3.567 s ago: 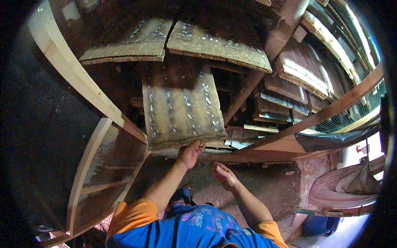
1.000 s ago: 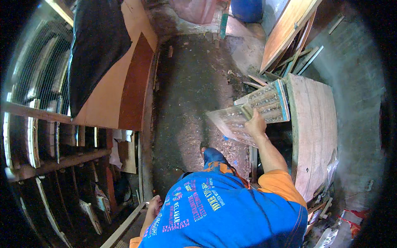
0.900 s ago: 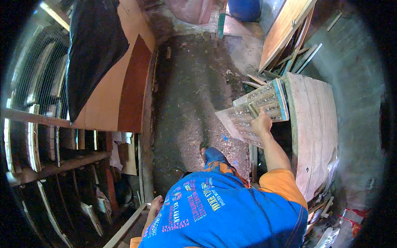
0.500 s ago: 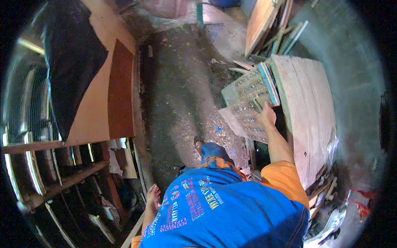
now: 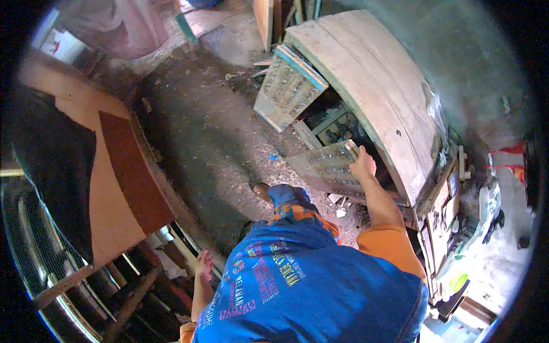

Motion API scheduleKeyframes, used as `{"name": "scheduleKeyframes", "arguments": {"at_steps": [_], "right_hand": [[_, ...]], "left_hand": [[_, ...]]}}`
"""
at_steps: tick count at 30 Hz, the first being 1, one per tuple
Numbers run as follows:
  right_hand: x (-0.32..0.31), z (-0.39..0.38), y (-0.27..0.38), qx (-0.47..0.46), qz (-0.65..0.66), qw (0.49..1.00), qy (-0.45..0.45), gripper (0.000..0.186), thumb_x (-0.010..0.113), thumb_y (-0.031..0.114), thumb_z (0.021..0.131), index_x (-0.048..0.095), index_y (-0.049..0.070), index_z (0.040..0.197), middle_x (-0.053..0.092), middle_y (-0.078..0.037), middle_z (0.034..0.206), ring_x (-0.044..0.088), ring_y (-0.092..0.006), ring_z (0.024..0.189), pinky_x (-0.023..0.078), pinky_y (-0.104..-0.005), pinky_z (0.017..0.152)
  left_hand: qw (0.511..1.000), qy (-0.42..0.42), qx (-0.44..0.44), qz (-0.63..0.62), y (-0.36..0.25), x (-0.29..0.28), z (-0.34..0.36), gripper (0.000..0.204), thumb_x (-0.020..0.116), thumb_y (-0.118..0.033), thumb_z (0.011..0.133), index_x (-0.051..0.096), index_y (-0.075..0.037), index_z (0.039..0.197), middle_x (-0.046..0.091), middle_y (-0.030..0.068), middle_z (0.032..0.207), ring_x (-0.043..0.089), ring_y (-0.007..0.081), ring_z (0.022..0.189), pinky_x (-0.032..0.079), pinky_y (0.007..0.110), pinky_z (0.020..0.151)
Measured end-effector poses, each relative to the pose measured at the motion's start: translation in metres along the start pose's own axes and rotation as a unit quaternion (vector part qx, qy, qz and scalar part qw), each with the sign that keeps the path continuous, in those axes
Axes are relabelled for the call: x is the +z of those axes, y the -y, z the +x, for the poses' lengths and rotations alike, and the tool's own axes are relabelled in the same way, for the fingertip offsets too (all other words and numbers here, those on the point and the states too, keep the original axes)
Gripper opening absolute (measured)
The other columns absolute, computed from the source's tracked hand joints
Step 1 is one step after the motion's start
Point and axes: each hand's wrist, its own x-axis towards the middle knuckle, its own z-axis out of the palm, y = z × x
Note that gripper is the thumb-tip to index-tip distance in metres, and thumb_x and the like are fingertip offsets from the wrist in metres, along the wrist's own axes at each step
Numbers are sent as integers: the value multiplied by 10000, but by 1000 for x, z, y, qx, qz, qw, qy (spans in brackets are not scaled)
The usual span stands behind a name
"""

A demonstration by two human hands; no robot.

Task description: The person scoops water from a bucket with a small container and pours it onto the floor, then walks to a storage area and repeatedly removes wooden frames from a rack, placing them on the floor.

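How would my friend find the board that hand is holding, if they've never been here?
Look for the big pale plank surface on the picture's right. Along its left edge, find the lower speckled board, held at its upper right end by the right hand. Unlike the upper speckled board, it shows no blue strip.

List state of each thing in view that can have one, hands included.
Right hand: closed on speckled board
Speckled board: gripped at one end
Left hand: open, nothing visible in it
Blue-edged board: out of the hands, beside wooden table
Black sheet: hanging over light-brown panel
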Motion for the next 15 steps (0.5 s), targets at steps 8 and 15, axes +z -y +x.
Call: {"name": "scheduleKeyframes", "arguments": {"at_steps": [8, 15], "right_hand": [[21, -18, -85, 62, 3, 998, 18, 606, 661, 103, 684, 446, 121, 1250, 637, -231, 1025, 606, -397, 992, 483, -479, 838], [9, -4, -130, 100, -12, 995, -15, 539, 673, 133, 708, 449, 95, 1197, 645, -211, 1014, 620, -380, 980, 498, -471, 836]], "left_hand": [[991, -83, 46, 98, -16, 11, -17, 509, 606, -450, 861, 492, -219, 1301, 595, -43, 1034, 549, 97, 972, 394, 346, 817], [992, -34, 36, 112, 12, 10, -27, 307, 546, -337, 898, 543, -249, 1193, 587, -86, 949, 576, 69, 795, 367, 220, 578]]}}
